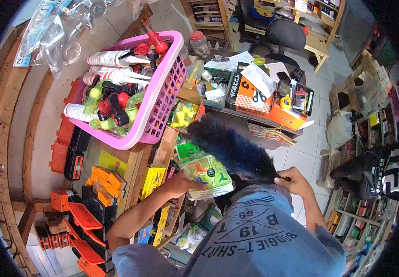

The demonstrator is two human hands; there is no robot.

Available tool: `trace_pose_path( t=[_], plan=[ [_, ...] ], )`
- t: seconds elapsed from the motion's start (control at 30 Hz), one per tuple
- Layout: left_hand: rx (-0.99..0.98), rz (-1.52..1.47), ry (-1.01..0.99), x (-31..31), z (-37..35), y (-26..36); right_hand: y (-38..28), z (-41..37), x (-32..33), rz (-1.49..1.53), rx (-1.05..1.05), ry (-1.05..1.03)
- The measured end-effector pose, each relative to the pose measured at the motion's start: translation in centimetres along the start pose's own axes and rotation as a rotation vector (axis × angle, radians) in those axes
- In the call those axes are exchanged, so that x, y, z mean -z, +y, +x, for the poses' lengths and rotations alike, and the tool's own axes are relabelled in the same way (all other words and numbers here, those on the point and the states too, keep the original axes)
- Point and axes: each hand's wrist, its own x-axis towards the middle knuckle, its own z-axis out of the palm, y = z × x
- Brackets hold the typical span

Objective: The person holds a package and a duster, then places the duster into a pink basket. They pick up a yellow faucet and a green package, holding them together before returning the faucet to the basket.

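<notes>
My left hand [184, 184] is closed on the edge of a green-and-white printed plastic packet [207, 171]. My right hand [297, 181] pinches the near end of a dark, fluffy feather duster [232, 147]. The duster's blue-black feathers stretch away to the upper left, beside the packet and partly in front of the desk. Any handle it has is hidden. Left of the packet, yellow boxes [153, 181] stand on a shelf. Just above it lies a bag of yellow items [184, 114].
A pink basket [139, 127] of white-tipped tubes and spray bottles stands upper left. Orange-lidded cases [86, 216] are stacked below it. Ahead is a desk with an orange-black box [251, 94], papers and a green tray [215, 102]. Stocked shelves [358, 217] line the right.
</notes>
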Motion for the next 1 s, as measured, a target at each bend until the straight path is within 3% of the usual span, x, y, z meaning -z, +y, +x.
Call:
trace_pose_path(
  t=[0.03,0.1,0.13,0.17,0.23,0.27,0.3,0.37,0.43,0.5,0.57,0.63,0.73,0.77,0.83,0.9,0.97,1.0],
  plan=[
    [-0.002,0.001,0.005,0.8,-0.1,-1.0,-0.3,0.3,0.2,-0.025,-0.001,-0.047],
    [-0.377,1.3,0.11,3.9,0.2,-5.4,-2.1,0.2,0.0,-0.063,0.064,-0.073],
    [-0.174,0.847,0.172,3.4,0.9,-5.8,-2.4,0.2,-0.1,-0.029,0.028,-0.037],
    [-0.174,0.844,0.169,3.2,0.9,-5.9,-2.5,0.1,-0.1,0.004,-0.009,0.0],
    [0.0,0.084,-0.09,0.7,0.1,-0.8,-1.3,0.3,0.5,-0.044,0.019,0.015],
    [0.08,0.096,-0.101,0.5,0.0,-0.1,-1.4,0.2,0.7,-0.057,0.039,-0.03],
    [0.325,0.361,0.102,0.4,-0.3,0.4,-1.5,0.2,0.7,-0.068,0.058,-0.075],
    [0.146,0.314,0.147,1.3,-0.1,-2.4,-1.3,0.4,0.6,-0.013,0.058,-0.039],
    [0.176,0.094,-0.074,-0.1,0.0,1.4,-0.6,0.7,1.0,-0.063,0.008,-0.002],
    [0.176,0.079,-0.074,-0.2,-0.2,1.4,-1.1,0.6,1.2,0.005,-0.028,-0.066],
    [0.167,0.689,0.195,-0.4,-0.5,1.0,-1.4,0.4,1.0,-0.014,0.025,-0.049],
    [0.317,0.127,0.039,-0.7,-0.3,3.1,-1.1,0.4,1.2,-0.018,0.009,-0.031],
    [0.387,0.117,0.127,0.3,-0.1,1.6,-1.7,0.3,1.2,-0.012,0.018,-0.039],
    [0.312,0.187,0.13,2.3,0.4,-2.4,-1.8,0.1,1.2,0.0,0.033,-0.064],
    [0.236,0.253,0.127,1.8,0.6,-1.7,-0.6,0.3,1.1,0.043,-0.007,-0.006],
    [0.374,-0.304,0.115,0.6,0.3,0.5,0.0,0.0,1.5,0.083,-0.046,0.048],
    [0.312,-0.252,0.094,1.2,-0.4,0.7,-0.2,-0.2,1.8,0.149,0.001,-0.057],
    [-0.172,0.582,0.102,2.1,-0.1,-0.2,-0.9,-0.2,1.7,0.097,0.083,-0.109]
  ],
)
